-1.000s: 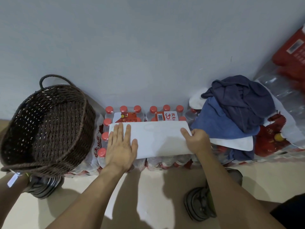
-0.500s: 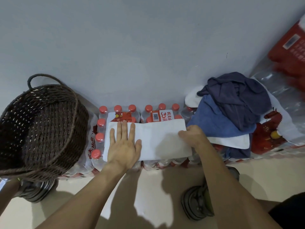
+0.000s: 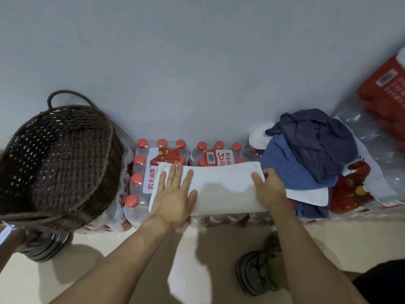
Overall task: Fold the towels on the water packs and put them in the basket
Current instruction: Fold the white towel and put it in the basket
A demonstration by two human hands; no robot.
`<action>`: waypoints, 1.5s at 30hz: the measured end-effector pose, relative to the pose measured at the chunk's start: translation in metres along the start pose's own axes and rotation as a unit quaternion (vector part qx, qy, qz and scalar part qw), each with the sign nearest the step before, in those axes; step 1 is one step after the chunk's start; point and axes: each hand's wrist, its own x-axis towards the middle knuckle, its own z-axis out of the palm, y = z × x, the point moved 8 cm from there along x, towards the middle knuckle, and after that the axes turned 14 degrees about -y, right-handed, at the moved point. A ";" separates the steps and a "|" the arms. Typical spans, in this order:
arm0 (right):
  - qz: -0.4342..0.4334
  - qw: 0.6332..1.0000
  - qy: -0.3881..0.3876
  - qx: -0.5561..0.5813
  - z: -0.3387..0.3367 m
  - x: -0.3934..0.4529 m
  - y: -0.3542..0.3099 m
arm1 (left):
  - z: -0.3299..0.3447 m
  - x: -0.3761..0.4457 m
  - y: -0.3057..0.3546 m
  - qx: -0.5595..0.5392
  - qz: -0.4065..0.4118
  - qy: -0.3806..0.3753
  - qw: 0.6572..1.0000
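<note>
A folded white towel (image 3: 221, 189) lies flat across the shrink-wrapped water packs (image 3: 140, 172) with red caps. My left hand (image 3: 175, 194) presses flat on the towel's left end, fingers straight. My right hand (image 3: 268, 190) holds the towel's right end, with its fingers curled over the edge. A dark woven basket (image 3: 65, 165) stands tilted at the left, with no towel visible inside. A heap of unfolded towels sits on the packs at the right: dark navy (image 3: 313, 139), blue (image 3: 282, 165) and white (image 3: 306, 195).
A grey wall rises right behind the packs. More water packs with a red label (image 3: 385, 95) stand at the far right. My shoes (image 3: 258, 270) are on the beige floor in front, one partly under the basket (image 3: 43, 244).
The towel has been smoothed and now looks narrower front to back. My right hand has slid a little along the right end; my left hand stays pressed flat.
</note>
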 end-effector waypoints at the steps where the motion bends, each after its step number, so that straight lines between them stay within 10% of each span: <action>1: 0.015 0.999 0.014 -0.033 -0.005 -0.003 -0.005 | -0.001 -0.001 0.000 -0.017 0.015 0.002 1.000; 8: -0.064 0.986 0.041 -0.149 0.015 -0.036 -0.112 | -0.006 -0.001 -0.008 -0.097 0.054 0.008 0.994; 12: -0.079 0.993 -0.054 -0.074 0.052 -0.046 -0.125 | -0.038 -0.020 -0.031 -0.329 0.009 0.131 0.935; 15: -0.086 0.993 -0.064 -0.050 0.064 -0.046 -0.129 | -0.048 -0.047 -0.052 -0.304 -0.100 0.217 0.922; 19: -0.114 0.988 -0.095 0.028 0.090 -0.047 -0.144 | -0.026 -0.059 -0.063 -0.303 -0.210 0.115 0.922; 34: -0.188 0.975 -0.118 0.029 0.146 -0.060 -0.153 | -0.022 -0.052 -0.073 -0.387 -0.139 0.001 0.912; 40: -0.130 0.962 -0.232 0.066 0.159 -0.055 -0.147 | -0.009 -0.045 -0.071 -0.450 -0.135 -0.038 0.882; 45: -0.097 0.927 -0.333 0.142 0.160 -0.056 -0.139 | -0.012 -0.046 -0.062 -0.320 -0.130 -0.086 0.934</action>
